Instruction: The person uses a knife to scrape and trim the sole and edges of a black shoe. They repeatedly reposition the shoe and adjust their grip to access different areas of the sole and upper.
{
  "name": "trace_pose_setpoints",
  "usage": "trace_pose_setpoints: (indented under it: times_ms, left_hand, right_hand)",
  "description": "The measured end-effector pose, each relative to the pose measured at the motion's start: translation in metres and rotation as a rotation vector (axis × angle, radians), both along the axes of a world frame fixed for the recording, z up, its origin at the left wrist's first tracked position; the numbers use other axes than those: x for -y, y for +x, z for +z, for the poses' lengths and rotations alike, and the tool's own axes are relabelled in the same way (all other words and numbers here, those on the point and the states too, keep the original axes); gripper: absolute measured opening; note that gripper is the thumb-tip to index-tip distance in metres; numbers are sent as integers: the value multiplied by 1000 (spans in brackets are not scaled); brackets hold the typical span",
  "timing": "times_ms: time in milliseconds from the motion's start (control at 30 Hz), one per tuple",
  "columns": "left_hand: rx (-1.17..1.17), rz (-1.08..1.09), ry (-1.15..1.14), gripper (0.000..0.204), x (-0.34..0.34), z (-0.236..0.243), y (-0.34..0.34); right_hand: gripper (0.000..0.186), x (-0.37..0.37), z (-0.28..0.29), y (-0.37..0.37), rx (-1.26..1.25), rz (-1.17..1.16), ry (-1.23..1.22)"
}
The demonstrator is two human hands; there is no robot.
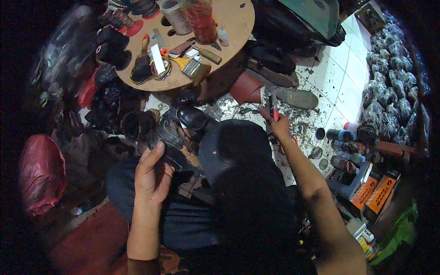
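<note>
Speckled tiles, a dark shoe and a red-handled tool

White floor tiles (349, 68), littered with dark scraps, run beneath the person's right hand (279, 126) and off past rows of plastic-wrapped bundles (389, 91). From where I stand, that hand is closed round a red-handled tool (276, 114); the red part sits at the fingers, and the dark end points away from the body. I can't make out what kind of tool it is (the dark end almost melts into the mottled floor).

On the other side, the left hand (153, 178) is at the dark shoe (172, 142), just left of the knee. The thumb lies along the near edge of the shoe, its tip up, while the other fingers curl below. Whether they grip the shoe I cannot tell, since the undersides of those fingers are out of sight. A shiny black shoe (195, 118) sits just beyond, partly covered by the knee.

Ahead stands a round wooden table (239, 27), cut off at the top, with brushes and spools on it. A loose sole (298, 99) lies near the tool. Down at the left, heaped things sink into shadow, too dark to name.
</note>
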State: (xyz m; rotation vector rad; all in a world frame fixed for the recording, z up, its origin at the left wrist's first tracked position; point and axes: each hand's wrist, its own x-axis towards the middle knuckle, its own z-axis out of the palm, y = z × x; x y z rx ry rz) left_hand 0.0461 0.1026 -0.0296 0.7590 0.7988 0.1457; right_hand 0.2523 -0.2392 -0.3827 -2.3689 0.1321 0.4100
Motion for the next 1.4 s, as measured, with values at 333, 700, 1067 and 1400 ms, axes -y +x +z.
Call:
trace_pose_setpoints:
  times_ms: [333,700,1067,1400]
  left_hand:
    - [76,-24,-66,27,10,7,-4]
    - [-44,107,-59,25,20,13,-7]
    - [52,160,31,21,35,35,-6]
    - [204,111,-218,41,16,12,-39]
  right_hand:
    - [48,-25,-5,-39,239,189,140]
    - [47,-22,-43,-59,31,291,-143]
    - [17,-145,170,41,905,358,373]
    - [20,-59,152,82,749,175,298]
